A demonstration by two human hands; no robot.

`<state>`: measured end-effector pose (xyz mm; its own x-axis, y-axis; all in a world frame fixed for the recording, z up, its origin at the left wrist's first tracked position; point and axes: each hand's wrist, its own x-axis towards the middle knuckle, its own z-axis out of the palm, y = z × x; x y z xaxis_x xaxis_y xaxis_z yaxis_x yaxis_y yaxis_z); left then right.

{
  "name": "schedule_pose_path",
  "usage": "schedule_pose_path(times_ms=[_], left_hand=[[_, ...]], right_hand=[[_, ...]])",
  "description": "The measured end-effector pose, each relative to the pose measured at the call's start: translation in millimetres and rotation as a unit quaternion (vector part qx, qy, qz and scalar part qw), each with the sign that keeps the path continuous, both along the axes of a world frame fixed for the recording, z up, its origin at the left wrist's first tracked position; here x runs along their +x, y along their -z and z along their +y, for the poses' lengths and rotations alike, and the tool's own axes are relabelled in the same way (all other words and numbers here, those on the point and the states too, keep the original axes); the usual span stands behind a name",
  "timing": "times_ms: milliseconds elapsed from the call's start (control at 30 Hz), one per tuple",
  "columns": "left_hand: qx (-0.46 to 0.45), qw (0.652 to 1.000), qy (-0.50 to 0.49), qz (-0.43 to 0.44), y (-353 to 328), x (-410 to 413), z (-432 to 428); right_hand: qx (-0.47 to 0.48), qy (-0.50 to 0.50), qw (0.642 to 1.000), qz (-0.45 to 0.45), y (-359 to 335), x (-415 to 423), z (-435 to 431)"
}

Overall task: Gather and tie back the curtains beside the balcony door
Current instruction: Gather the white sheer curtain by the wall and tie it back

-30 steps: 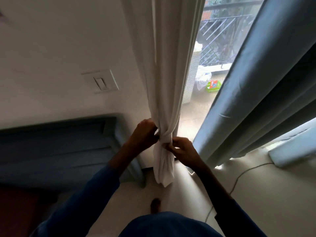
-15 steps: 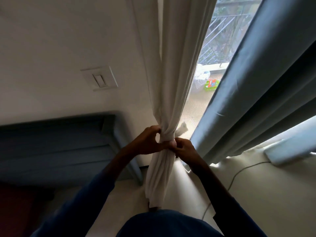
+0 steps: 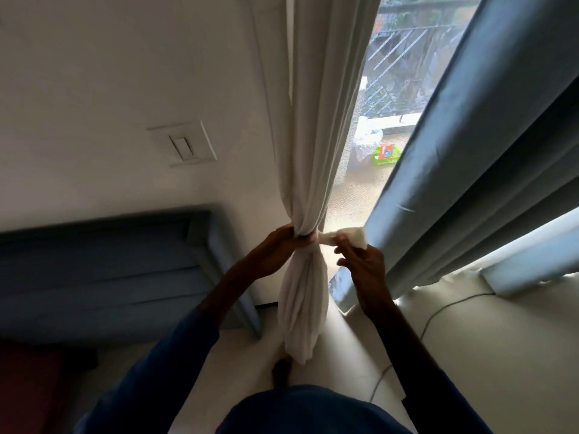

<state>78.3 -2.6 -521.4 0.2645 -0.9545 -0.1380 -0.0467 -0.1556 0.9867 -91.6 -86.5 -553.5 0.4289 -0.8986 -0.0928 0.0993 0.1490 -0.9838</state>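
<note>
A white curtain (image 3: 316, 126) hangs left of the balcony door, bunched into a narrow waist at mid-height, its loose tail (image 3: 302, 308) hanging below. My left hand (image 3: 280, 249) is closed around that waist from the left. My right hand (image 3: 360, 261) pinches a short white strip of fabric (image 3: 344, 237) that runs out to the right from the waist. A blue-grey curtain (image 3: 470, 158) hangs on the right of the door, loose and untied.
A wall switch (image 3: 183, 145) sits on the white wall at left. A blue-grey sofa (image 3: 109, 264) stands below it. A thin cable (image 3: 435, 314) lies on the pale floor at right. Outside are a railing (image 3: 401, 57) and a green tray (image 3: 386, 156).
My right hand has come away from the bunched waist and drawn a white strip of fabric out to the right. My left hand stays clamped on the waist.
</note>
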Motion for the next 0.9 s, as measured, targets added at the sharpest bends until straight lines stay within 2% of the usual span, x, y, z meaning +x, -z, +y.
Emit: schedule_pose_path(times_ms=[100,167,367,467,667,833,900], left_hand=[[0.030,0.996,-0.066,-0.043,2.2,5.0,-6.8],[0.055,0.993,-0.088,-0.050,-1.5,6.9,-10.6],[0.134,0.989,-0.013,0.053,-16.9,2.7,-13.3],[0.140,0.983,-0.080,0.089,-15.2,-0.3,-17.2],[0.115,0.966,-0.211,0.099,-14.6,-13.9,-28.8],[0.093,0.966,-0.238,0.044,-9.0,-20.0,-40.3],[0.068,0.970,-0.228,0.058,-7.1,-21.4,-40.3]], right_hand=[[-0.084,-0.005,0.996,0.005,3.3,-7.6,-1.1],[-0.130,-0.033,0.990,0.039,5.8,-11.7,0.1],[-0.223,-0.032,0.959,0.171,9.4,-14.8,1.8],[-0.272,-0.036,0.942,0.193,1.9,-13.3,6.6],[-0.309,-0.031,0.928,0.203,-7.4,-4.6,11.2],[-0.278,-0.024,0.937,0.212,-16.6,-4.9,14.6],[-0.244,-0.027,0.950,0.191,-30.4,-4.3,16.0]])
